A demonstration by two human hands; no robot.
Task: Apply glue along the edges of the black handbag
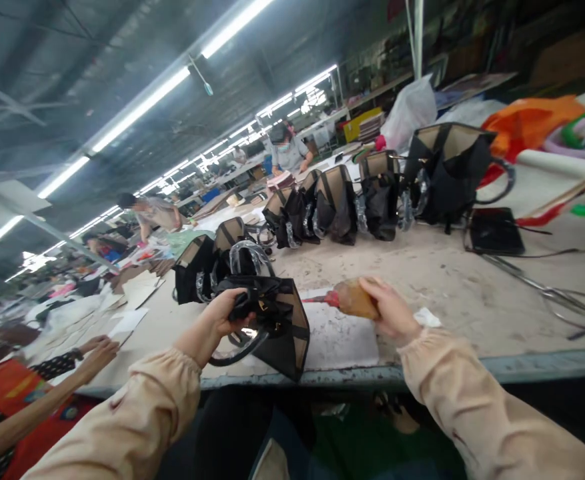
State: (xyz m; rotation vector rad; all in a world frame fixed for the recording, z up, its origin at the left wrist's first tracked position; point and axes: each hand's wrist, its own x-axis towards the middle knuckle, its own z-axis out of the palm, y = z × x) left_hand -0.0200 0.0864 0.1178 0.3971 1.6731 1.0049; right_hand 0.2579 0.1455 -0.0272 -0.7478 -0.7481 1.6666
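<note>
My left hand [226,313] is closed on the upper part of a black handbag [285,340], which lies tilted near the table's front edge. Tan lining or side panels show at its right, and a dark handle loops out below my wrist. In my right hand [389,307] is an amber squeeze bottle [356,298] with a red nozzle. The nozzle points left at the bag, with its thin tip close to the bag's right side; whether they touch I cannot tell. Beneath them lies a stained white sheet [342,343].
Several more black handbags [335,207] with plastic-wrapped handles stand in a row behind. Large scissors [547,290] and a black pouch [497,231] lie at the right. On the left, a co-worker's hands [99,353] hold sheet material. The table's front edge [537,365] runs across below.
</note>
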